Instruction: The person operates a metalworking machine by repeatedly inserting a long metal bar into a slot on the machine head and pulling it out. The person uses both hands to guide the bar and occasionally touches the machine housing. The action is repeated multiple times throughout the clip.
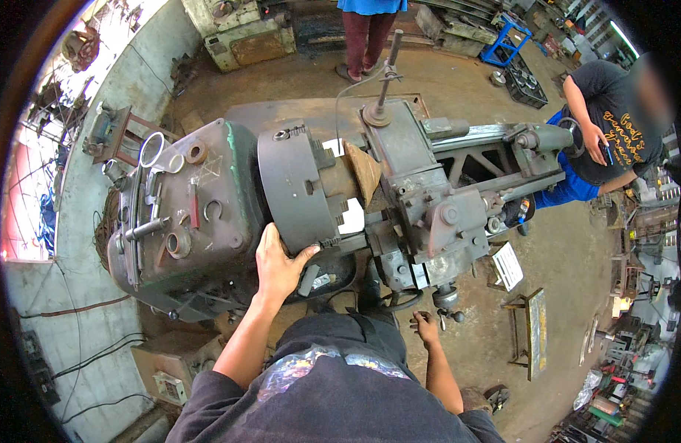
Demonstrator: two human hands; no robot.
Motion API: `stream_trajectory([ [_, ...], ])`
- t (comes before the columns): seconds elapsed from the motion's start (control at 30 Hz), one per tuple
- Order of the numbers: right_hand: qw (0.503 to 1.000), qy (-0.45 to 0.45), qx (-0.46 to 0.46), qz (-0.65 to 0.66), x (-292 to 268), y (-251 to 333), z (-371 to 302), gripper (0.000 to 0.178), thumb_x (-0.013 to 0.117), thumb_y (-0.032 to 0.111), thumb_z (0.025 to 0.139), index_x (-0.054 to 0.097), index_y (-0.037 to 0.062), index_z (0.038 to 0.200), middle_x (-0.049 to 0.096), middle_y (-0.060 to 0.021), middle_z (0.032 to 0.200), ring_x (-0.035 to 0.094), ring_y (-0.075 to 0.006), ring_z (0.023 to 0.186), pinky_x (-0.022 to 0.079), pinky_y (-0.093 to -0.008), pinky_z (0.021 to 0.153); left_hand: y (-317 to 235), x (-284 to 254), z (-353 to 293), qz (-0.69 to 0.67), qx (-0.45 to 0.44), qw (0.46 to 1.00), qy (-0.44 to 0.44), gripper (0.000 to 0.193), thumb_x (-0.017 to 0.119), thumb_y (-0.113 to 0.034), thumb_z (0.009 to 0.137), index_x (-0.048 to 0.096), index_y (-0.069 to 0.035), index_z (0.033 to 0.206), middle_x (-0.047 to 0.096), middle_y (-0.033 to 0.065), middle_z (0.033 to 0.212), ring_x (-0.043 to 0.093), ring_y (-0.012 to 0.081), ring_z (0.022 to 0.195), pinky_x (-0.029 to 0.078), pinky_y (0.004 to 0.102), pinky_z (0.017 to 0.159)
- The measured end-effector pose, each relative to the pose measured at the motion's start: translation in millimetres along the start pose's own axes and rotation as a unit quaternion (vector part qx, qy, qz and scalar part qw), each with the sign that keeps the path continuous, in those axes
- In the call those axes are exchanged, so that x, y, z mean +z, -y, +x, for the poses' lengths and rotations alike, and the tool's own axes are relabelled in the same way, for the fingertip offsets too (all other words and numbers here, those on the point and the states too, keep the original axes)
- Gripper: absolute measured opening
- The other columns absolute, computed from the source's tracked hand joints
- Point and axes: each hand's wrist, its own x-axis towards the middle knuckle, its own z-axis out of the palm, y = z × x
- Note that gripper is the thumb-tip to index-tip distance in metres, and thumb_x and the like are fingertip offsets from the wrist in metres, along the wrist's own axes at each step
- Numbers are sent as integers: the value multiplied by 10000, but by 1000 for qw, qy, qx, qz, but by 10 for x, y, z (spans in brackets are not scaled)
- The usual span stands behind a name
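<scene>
Your left hand is spread flat on the lathe chuck rim by the headstock, right hand loose and empty near the carriage handwheel, so turn it slowly, fingers off the jaws.

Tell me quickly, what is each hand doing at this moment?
Left hand: open, palm pressed on the rim of the lathe chuck.
Right hand: loosely open, holding nothing, below the carriage handwheel.
</scene>
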Motion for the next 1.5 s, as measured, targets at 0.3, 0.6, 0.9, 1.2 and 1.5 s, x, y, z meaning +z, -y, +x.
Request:
stream_trajectory([
  [0.3, 999, 32, 6, 3, -74, -229, -38, 397, 715, 305, 970, 659, 10, 1231, 757, -127, 1008, 730, -208, 843, 523, -322, 690, 541, 394, -217, 23, 60, 998, -22, 510, 961, -156, 625, 718, 9, 1043, 735, 194, 1024, 727, 391, 921, 590, 440, 797],
  [0.6, 998, -21, 54, 14, -578, -149, -212, 437, 722, 342, 946, 647, 25, 1238, 751, -104, 1034, 723, -208, 880, 521, -367, 749, 829, 630, -261, 10, 43, 999, -15, 372, 928, -150, 649, 773, -29, 964, 763, 185, 974, 751, 371, 868, 598, 434, 765],
  [0.9, 989, 47, -89, 107, -1193, 78, -130, 847, 718, 479, 917, 366, 78, 1574, 566, -191, 1423, 603, -344, 1246, 422, -504, 1085, 729, 545, -244, 50, 39, 998, -11, 385, 935, -185, 634, 776, -37, 951, 758, 181, 957, 738, 385, 850, 592, 454, 775],
  [1.2, 941, 236, 78, 230, -1313, 88, 678, 793, 715, 556, 845, 558, -2, 1387, 649, -272, 1308, 642, -428, 1200, 455, -546, 1101, 611, 454, -210, 60, 34, 998, 3, 413, 933, -190, 637, 776, -36, 987, 770, 174, 996, 738, 375, 900, 590, 439, 816],
  [1.5, 973, -25, -93, -212, -910, 446, 286, 456, 833, 238, 662, 744, -11, 1034, 766, -209, 976, 740, -358, 892, 569, -449, 772, 595, 440, -217, 67, 51, 996, -7, 423, 932, -173, 630, 766, -36, 994, 748, 188, 960, 731, 385, 847, 591, 457, 761],
])
